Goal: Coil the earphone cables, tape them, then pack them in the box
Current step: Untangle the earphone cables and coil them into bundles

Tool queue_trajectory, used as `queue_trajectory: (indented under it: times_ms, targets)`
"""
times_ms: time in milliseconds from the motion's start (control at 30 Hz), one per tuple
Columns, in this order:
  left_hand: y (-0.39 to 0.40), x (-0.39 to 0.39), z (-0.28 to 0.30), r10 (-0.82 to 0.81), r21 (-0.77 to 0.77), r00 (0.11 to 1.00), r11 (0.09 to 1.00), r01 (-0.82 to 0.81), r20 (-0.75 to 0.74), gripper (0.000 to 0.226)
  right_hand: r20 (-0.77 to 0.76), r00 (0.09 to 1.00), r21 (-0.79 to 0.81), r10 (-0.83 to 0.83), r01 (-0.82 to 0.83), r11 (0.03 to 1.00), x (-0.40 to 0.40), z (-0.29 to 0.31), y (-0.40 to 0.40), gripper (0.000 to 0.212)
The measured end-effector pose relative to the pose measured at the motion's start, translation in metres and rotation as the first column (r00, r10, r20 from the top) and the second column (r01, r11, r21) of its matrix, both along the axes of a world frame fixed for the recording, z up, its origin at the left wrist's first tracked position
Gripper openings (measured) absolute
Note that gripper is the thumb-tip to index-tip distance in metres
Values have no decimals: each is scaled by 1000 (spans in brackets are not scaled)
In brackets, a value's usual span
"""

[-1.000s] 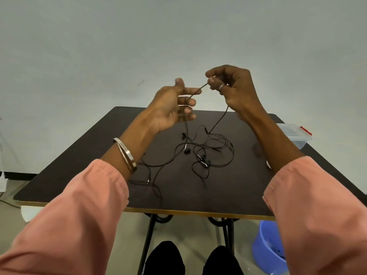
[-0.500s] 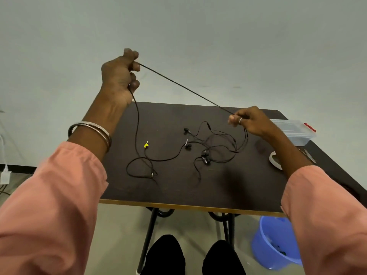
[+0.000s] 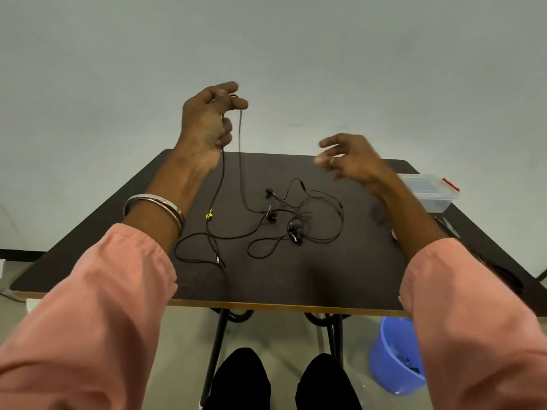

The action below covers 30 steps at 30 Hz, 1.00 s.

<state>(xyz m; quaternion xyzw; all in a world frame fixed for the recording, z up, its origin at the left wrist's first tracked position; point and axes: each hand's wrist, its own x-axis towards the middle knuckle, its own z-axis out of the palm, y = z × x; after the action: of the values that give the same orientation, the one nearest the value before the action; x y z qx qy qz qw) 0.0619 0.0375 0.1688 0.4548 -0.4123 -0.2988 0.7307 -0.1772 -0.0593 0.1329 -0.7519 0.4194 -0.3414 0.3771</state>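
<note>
Black earphone cables [image 3: 278,214] with a yellow tag [image 3: 208,215] below the left hand [image 3: 207,122], dark brown table [image 3: 325,276], pink sleeves [image 3: 97,306], blue bucket [image 3: 390,359]

Looks like a bare room set up as a makeshift workstation, not a home or proper lab. Plain grey-white wall [image 3: 384,69], no fittings on it. One dark folding-style table [image 3: 340,276] on black metal legs, pale hard floor. Clear plastic box [image 3: 429,193] with red latch at the table's far right corner, blue plastic tub [image 3: 390,362] on floor below its right edge.
</note>
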Motion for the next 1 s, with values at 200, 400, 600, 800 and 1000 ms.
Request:
queue_trajectory:
  times_ms: [200,400,600,800,1000]
  targets:
    - [9,-25,10,-225,18,964,974,224,139,35,-90,981,-107,173,-182,977,61,-20,24,71]
    - [13,-8,14,-219,-182,972,956,231,87,52,-297,953,-183,61,-120,976,53,-42,13,22]
    - [13,20,17,-119,-398,988,915,72,-96,53,-207,977,-37,-57,51,998,5,-62,-7,21]
    - [8,23,5,30,-272,982,959,-81,-185,56,300,916,-21,-268,287,958,-18,-23,-13,27]
    - [2,16,-17,81,-140,980,984,-108,-183,56,645,735,-172,-211,408,897,-25,32,1,29]
